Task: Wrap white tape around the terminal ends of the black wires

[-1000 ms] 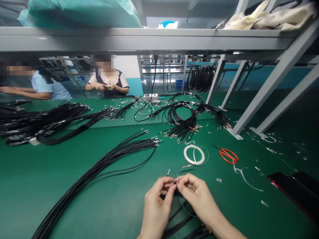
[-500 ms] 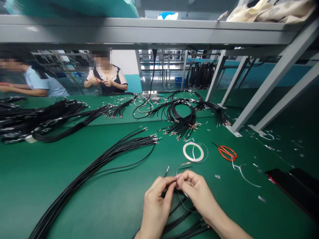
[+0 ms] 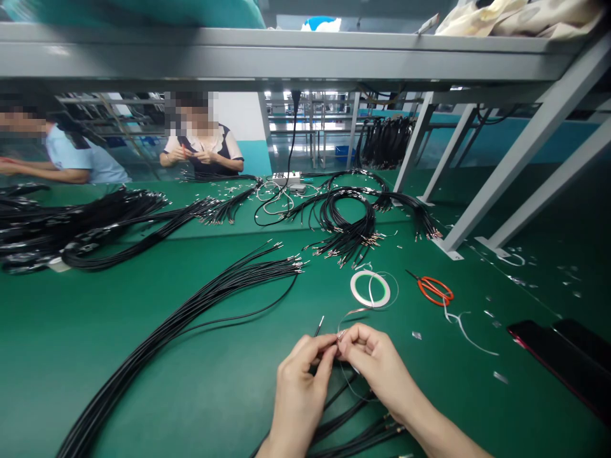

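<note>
Green desk (image 3: 143,394) holds long black wires (image 3: 191,324). Near its front edge, the left hand (image 3: 300,388) and right hand (image 3: 377,366) pinch a thin wire (image 3: 352,312) tight in their fingers (image 3: 363,334).

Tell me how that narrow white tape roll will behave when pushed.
The tape roll lies flat, so it would probably slide rather than tip. Its thin ring looks light, and it would likely roll if stood on edge.
</note>
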`<act>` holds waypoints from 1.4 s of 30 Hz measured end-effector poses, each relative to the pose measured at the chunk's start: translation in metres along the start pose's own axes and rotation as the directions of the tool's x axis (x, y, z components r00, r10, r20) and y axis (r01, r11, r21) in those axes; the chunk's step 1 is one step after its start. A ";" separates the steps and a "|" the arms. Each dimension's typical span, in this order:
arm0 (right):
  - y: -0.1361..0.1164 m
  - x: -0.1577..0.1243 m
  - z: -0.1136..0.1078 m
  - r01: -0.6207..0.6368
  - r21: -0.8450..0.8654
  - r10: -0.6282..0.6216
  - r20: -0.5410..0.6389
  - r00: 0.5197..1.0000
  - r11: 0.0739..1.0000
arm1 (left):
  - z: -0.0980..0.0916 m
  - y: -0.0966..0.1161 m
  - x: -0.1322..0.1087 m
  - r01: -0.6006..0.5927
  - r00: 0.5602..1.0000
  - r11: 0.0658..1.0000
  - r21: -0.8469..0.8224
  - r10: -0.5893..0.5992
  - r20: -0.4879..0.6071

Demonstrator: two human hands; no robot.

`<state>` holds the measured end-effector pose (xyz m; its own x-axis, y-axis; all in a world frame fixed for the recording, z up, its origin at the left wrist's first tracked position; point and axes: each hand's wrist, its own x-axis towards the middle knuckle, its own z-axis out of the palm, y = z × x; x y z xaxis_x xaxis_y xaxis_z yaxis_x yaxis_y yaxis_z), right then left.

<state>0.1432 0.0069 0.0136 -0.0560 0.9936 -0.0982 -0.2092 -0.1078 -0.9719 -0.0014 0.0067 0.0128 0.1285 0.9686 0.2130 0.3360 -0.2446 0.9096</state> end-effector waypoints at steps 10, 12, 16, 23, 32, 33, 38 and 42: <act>0.003 0.002 -0.002 -0.026 0.010 0.026 -0.004 1.000 1.000 | 0.003 -0.010 -0.001 -0.061 0.998 0.998 0.000 0.061 0.010; 0.002 0.002 -0.002 -0.025 0.015 0.025 -0.007 1.000 1.000 | 0.003 -0.011 -0.001 -0.060 0.998 0.998 0.001 0.060 0.008; 0.003 0.003 -0.002 -0.023 0.028 0.023 -0.009 1.000 0.999 | 0.001 -0.008 -0.001 -0.097 0.995 0.994 0.044 0.096 0.018; 0.005 0.004 -0.002 -0.033 0.048 0.034 -0.016 0.999 0.998 | 0.000 -0.004 0.001 -0.072 0.997 0.997 0.002 0.072 0.014; 0.009 0.005 -0.004 -0.026 -0.041 0.026 -0.021 0.999 0.999 | 0.005 -0.007 0.010 0.418 0.905 0.788 -0.452 -0.407 0.127; 0.009 0.005 -0.004 -0.017 -0.053 0.016 -0.020 1.000 0.998 | 0.005 -0.007 0.010 0.444 0.891 0.756 -0.482 -0.430 0.146; 0.007 0.004 -0.004 0.008 -0.079 -0.008 0.009 1.000 0.997 | 0.003 -0.002 0.010 0.509 0.849 0.602 -0.615 -0.469 0.244; 0.007 0.004 -0.002 0.012 -0.081 -0.011 0.018 1.000 0.997 | 0.002 -0.001 0.011 0.557 0.808 0.474 -0.682 -0.498 0.314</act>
<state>0.1437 0.0100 0.0058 -0.0715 0.9939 -0.0839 -0.1299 -0.0927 -0.9872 0.0011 0.0171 0.0132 0.2298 0.8905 -0.3927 -0.4057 0.4544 0.7931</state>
